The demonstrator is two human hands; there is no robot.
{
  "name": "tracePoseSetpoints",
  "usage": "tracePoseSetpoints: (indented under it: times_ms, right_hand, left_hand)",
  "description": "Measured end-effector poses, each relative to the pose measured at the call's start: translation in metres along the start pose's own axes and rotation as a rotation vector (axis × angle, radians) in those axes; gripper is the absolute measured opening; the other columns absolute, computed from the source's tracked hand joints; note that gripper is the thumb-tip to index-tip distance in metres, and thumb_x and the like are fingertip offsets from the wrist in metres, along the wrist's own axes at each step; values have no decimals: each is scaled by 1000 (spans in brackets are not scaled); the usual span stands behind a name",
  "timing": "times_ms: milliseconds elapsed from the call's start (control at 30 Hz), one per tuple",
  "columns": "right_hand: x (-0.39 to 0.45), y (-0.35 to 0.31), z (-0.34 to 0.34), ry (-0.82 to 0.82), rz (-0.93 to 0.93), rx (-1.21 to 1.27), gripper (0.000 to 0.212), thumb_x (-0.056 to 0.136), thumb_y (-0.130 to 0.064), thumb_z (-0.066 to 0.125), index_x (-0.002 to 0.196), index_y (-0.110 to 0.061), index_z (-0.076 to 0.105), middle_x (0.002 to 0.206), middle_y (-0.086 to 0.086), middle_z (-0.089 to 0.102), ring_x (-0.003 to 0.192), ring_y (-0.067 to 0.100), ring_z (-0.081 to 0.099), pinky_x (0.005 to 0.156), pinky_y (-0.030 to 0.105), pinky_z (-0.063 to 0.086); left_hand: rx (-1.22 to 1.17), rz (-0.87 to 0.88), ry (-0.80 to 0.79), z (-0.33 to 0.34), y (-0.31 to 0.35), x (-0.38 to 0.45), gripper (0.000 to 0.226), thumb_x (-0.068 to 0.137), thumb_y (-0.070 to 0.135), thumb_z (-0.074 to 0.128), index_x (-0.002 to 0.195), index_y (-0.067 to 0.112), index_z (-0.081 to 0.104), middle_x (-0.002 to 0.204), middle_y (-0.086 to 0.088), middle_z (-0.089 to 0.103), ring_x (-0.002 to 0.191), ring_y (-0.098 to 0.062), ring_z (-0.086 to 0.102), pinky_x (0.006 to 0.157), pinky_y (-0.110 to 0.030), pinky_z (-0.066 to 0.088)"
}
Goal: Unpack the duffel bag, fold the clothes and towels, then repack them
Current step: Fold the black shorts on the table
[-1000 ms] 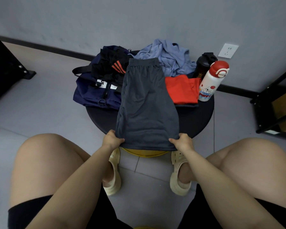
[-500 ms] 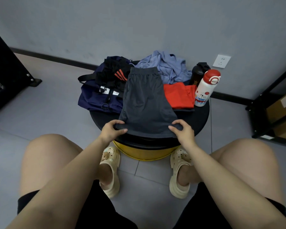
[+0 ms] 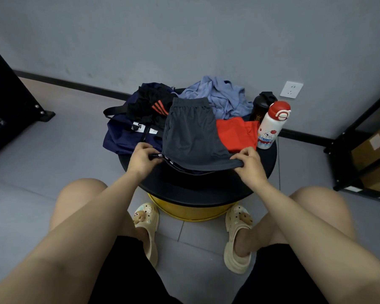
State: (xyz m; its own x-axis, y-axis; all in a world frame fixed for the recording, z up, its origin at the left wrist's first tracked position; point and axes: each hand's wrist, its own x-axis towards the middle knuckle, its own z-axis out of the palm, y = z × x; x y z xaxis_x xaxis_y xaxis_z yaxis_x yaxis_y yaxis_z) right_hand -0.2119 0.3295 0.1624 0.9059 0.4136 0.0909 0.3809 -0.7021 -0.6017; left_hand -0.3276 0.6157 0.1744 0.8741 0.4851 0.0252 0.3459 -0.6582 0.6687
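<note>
Dark grey shorts [image 3: 191,132] lie lengthwise on the round black table [image 3: 206,185], waistband at the far end. My left hand [image 3: 142,160] pinches the near left hem corner and my right hand [image 3: 248,163] pinches the near right corner, both lifted off the tabletop toward the waistband. The navy duffel bag [image 3: 123,137] slumps at the table's left, a black garment with orange stripes [image 3: 151,104] on top of it. A folded red garment [image 3: 235,133] lies to the right of the shorts. A crumpled light blue garment [image 3: 222,95] sits behind.
A white bottle with a red cap [image 3: 270,126] and a black bottle [image 3: 261,105] stand at the table's right edge. Black shelving with cardboard boxes [image 3: 371,145] is at right, a dark frame [image 3: 7,106] at left. My knees and beige clogs are below the table.
Both hands have carried the shorts' near hem up and away from the table's front edge toward the waistband, shortening the visible length. The camera view tilted upward.
</note>
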Motion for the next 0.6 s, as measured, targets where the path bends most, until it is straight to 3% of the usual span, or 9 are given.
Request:
tracePoseSetpoints:
  times_ms: [67,133,200,433,600]
  right_hand:
    - [-1,-3,-2,-22,-52,48,26,77,9,63,99,-4,71,111,4,56,106,16,53,90,15,35]
    - [-7,-11,-7,-117,-26,83,28,81,8,58,99,-10,70,88,-7,63,76,2,58,68,6,37]
    - [-12,-14,-9,-153,-20,70,26,86,2,58,100,-17,70,73,-14,58,58,-3,48,56,10,36]
    - [-31,-10,-23,-191,27,44,20,87,-10,65,103,-20,72,97,-2,71,81,15,63,73,26,46]
    - [-48,-4,-31,-260,41,30,19,86,-9,67,102,-18,73,102,0,71,85,17,64,80,30,49]
  left_hand:
    - [-50,60,-103,-2,2,-2,17,82,7,70,99,6,70,112,-6,62,105,-17,56,90,-15,37]
    - [-51,90,-224,-3,6,-6,13,84,6,68,96,12,69,101,-3,67,94,-11,59,84,-18,40]
    - [-41,100,-267,-3,8,-12,17,84,6,67,101,11,70,97,2,67,94,-11,59,81,-14,38]
    - [40,93,-347,-18,3,-35,24,86,15,68,110,13,69,99,4,66,94,-7,55,79,-14,36]
    - [155,58,-528,-26,-2,-52,12,86,21,69,96,16,69,85,5,62,83,-9,54,67,-15,39]
